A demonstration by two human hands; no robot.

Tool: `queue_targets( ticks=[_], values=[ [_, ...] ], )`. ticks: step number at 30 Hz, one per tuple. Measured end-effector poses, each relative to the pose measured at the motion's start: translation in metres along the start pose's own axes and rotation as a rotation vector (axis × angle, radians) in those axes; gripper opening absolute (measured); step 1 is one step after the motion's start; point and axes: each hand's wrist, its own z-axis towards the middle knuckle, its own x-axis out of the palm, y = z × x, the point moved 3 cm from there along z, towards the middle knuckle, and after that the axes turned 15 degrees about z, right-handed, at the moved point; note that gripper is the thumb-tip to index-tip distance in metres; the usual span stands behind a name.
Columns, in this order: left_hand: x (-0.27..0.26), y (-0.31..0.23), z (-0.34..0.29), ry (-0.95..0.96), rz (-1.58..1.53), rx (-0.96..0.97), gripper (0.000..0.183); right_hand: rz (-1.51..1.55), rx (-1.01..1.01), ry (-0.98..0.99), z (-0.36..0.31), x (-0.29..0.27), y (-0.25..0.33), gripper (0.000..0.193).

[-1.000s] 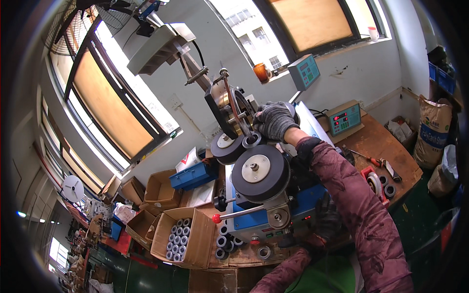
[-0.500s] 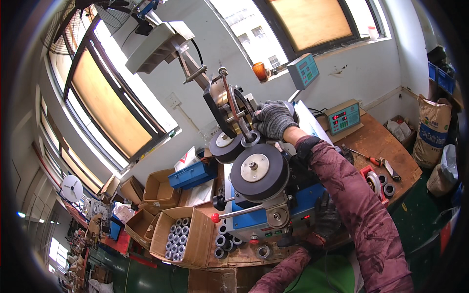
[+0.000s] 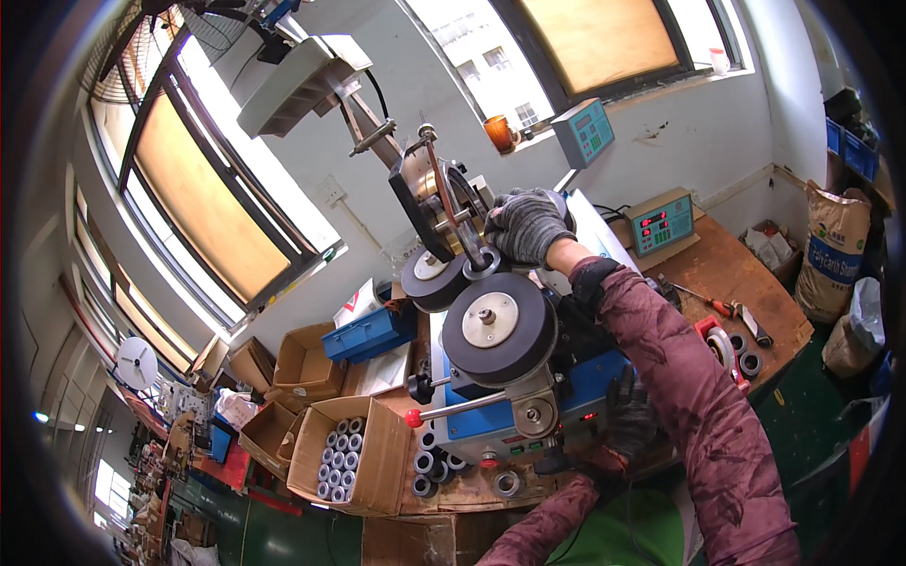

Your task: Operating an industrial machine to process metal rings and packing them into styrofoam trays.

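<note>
1. Looking at the head view: got a grey ring (image 3: 484, 274) up on the blue machine (image 3: 481, 422), in close between two black wheels (image 3: 521, 344).
2. Got the right hand (image 3: 530, 226), in a grey glove, just beside that ring, up and to the right of it. Fingers bent over, back of the glove facing up; can't tell whether touching the ring or gripping anything, with the tips hidden.
3. Got the left hand (image 3: 630, 424), dark glove, low by the machine's right side, well apart from the ring. Can't tell how open, or whether holding anything.
4. Also see more rings (image 3: 338, 459) packed in a cardboard box (image 3: 385, 457) on the tabletop (image 3: 746, 278).
</note>
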Motion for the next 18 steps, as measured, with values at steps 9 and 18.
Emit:
queue_targets(
  ticks=[9,18],
  values=[
    [-0.050,-0.008,-0.017,-0.022,-0.174,-0.057,0.055,0.001,0.030,-0.004,-0.007,-0.003,0.004,0.021],
    [-0.112,0.113,-0.179,0.187,-0.105,-0.207,0.036,0.637,-0.263,-0.047,-0.006,-0.028,-0.096,0.032]
  ],
)
